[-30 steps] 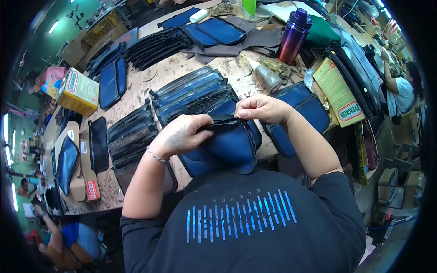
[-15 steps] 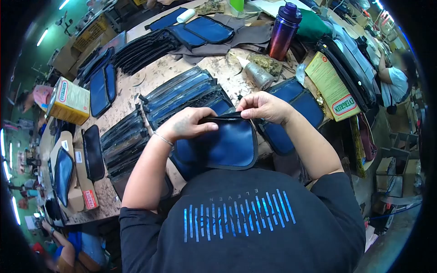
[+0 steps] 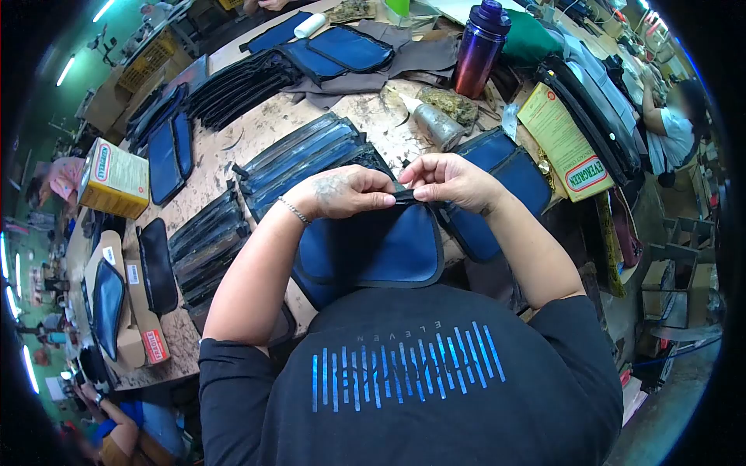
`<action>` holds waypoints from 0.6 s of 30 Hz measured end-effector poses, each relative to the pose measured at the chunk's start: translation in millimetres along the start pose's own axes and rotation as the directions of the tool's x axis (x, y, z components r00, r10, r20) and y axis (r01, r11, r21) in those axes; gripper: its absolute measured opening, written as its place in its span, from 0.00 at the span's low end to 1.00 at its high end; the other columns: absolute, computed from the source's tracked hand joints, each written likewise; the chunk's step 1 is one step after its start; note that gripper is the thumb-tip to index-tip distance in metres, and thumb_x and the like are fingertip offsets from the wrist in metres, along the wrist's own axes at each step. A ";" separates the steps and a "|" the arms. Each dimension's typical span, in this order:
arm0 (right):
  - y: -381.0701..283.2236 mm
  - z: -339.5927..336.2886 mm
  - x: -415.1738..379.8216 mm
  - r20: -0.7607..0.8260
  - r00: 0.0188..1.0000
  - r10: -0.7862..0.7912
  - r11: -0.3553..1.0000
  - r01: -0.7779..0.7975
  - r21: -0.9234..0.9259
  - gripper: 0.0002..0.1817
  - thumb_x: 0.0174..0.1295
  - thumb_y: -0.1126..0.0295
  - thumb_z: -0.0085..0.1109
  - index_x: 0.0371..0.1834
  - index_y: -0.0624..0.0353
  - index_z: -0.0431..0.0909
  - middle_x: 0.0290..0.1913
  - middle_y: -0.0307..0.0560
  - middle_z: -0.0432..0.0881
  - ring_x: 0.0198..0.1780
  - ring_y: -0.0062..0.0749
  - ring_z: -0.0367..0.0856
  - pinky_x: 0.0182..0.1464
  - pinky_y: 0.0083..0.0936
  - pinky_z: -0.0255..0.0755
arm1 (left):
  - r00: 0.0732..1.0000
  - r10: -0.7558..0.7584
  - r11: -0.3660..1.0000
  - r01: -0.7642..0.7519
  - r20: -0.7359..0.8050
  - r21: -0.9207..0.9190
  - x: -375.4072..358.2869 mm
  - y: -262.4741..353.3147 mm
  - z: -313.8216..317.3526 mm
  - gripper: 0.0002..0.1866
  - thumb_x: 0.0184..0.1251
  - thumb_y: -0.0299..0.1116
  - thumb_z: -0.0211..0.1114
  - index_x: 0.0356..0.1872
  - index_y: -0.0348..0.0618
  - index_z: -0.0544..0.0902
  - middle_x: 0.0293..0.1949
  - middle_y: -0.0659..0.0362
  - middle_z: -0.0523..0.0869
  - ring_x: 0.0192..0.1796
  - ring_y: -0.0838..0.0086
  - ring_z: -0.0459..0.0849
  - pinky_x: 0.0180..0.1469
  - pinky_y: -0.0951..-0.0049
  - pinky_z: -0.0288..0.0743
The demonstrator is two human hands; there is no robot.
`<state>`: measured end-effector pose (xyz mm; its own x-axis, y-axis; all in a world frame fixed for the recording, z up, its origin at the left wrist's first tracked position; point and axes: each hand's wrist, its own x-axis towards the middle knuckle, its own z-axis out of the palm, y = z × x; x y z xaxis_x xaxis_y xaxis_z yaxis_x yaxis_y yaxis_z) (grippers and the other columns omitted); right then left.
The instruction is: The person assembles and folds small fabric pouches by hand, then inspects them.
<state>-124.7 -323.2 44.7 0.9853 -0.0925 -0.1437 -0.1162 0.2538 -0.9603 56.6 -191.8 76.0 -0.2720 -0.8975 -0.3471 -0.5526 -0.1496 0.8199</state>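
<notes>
Close to my chest is a blue leather-like panel [image 3: 381, 247] with rounded corners and a black edge strip. My left hand [image 3: 348, 192] pinches its black top edge between thumb and fingers. Just beside it, my right hand [image 3: 441, 180] pinches the same edge, thumb on the near side. The two thumbs are a short gap apart. Beyond my hands lie overlapping blue panels with black strips [image 3: 299, 155]. To the right, another blue panel [image 3: 475, 233] lies partly under my right forearm. What the fingertips do behind the edge is hidden.
Yellow tins stand at left [image 3: 115, 179] and right [image 3: 566, 144]. A purple bottle [image 3: 479, 50] and a grey cone-tipped container [image 3: 435, 124] are at the back. Stacked black-edged pieces [image 3: 237, 87] and an open cardboard box [image 3: 132, 311] lie leftward. Other people are at both sides.
My left hand has slid right along the panel's top edge, closer to my right hand. The right hand keeps its pinch almost in place. The view has shifted slightly.
</notes>
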 end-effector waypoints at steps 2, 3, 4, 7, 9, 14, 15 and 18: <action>2.3 0.7 -1.7 -0.005 1.000 -0.009 1.000 0.009 0.016 0.13 0.55 0.77 0.57 0.44 0.62 0.73 0.36 0.35 0.76 0.38 0.14 0.73 0.45 0.14 0.68 | 0.999 0.045 0.999 -0.045 -0.010 -0.001 1.3 -4.5 1.7 0.14 0.63 0.42 0.57 0.39 0.40 0.78 0.26 0.67 0.75 0.31 0.84 0.68 0.36 0.80 0.65; 2.8 1.5 -2.3 -0.006 1.000 -0.010 1.000 0.010 0.017 0.13 0.55 0.77 0.57 0.44 0.62 0.73 0.36 0.35 0.76 0.38 0.14 0.73 0.45 0.14 0.68 | 0.996 0.088 0.995 -0.089 -0.018 -0.043 2.4 -7.0 2.9 0.14 0.63 0.41 0.58 0.39 0.40 0.78 0.26 0.67 0.75 0.31 0.85 0.68 0.36 0.80 0.65; 3.0 2.8 -2.9 -0.020 1.000 -0.004 1.000 0.004 0.017 0.13 0.54 0.76 0.59 0.44 0.62 0.73 0.36 0.35 0.75 0.38 0.15 0.72 0.45 0.14 0.68 | 0.991 0.131 0.987 -0.133 -0.029 -0.086 2.6 -8.1 3.6 0.13 0.63 0.40 0.58 0.39 0.40 0.78 0.26 0.67 0.75 0.31 0.85 0.68 0.36 0.80 0.65; 1.7 4.4 -5.8 -0.001 0.998 -0.059 0.997 0.059 -0.044 0.15 0.52 0.75 0.62 0.43 0.61 0.74 0.36 0.34 0.75 0.37 0.15 0.71 0.44 0.13 0.67 | 0.994 0.112 0.994 -0.112 -0.007 0.009 3.2 -2.1 1.5 0.13 0.63 0.39 0.58 0.39 0.39 0.77 0.26 0.66 0.76 0.31 0.84 0.69 0.36 0.80 0.66; 2.1 4.6 -6.7 0.031 0.992 -0.118 0.987 0.121 -0.103 0.16 0.50 0.75 0.64 0.43 0.60 0.74 0.36 0.34 0.75 0.37 0.15 0.71 0.44 0.13 0.67 | 0.994 0.106 0.994 -0.106 -0.021 0.002 3.8 -4.2 2.2 0.13 0.63 0.38 0.59 0.39 0.39 0.77 0.26 0.66 0.76 0.31 0.84 0.69 0.36 0.79 0.66; 6.6 7.9 -5.3 -0.074 0.993 -0.087 0.989 0.077 -0.127 0.16 0.50 0.75 0.64 0.43 0.60 0.74 0.34 0.33 0.73 0.35 0.14 0.69 0.41 0.11 0.66 | 0.993 0.104 0.995 -0.104 -0.058 -0.007 2.5 -1.0 4.7 0.13 0.61 0.38 0.60 0.38 0.38 0.77 0.26 0.65 0.76 0.31 0.83 0.69 0.35 0.79 0.66; 7.9 8.7 -5.0 -0.073 0.993 -0.088 0.989 0.078 -0.127 0.16 0.50 0.75 0.64 0.43 0.60 0.74 0.34 0.33 0.73 0.35 0.14 0.69 0.41 0.11 0.66 | 0.993 0.102 0.995 -0.102 -0.065 -0.008 2.1 -0.6 5.1 0.12 0.61 0.38 0.61 0.37 0.38 0.77 0.26 0.65 0.76 0.31 0.83 0.69 0.35 0.79 0.66; 13.0 13.3 -4.9 -0.115 0.989 -0.093 0.992 0.082 -0.097 0.15 0.53 0.76 0.61 0.44 0.61 0.72 0.32 0.32 0.72 0.35 0.12 0.68 0.39 0.11 0.66 | 0.992 0.083 0.996 -0.086 -0.091 -0.023 1.6 0.0 6.6 0.12 0.59 0.37 0.62 0.36 0.38 0.77 0.26 0.65 0.76 0.30 0.83 0.69 0.35 0.79 0.65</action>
<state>-129.3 -306.6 36.1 0.9708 -0.2262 -0.0803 -0.0465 0.1509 -0.9875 50.9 -190.5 72.5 -0.2442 -0.9409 -0.2347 -0.5086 -0.0818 0.8571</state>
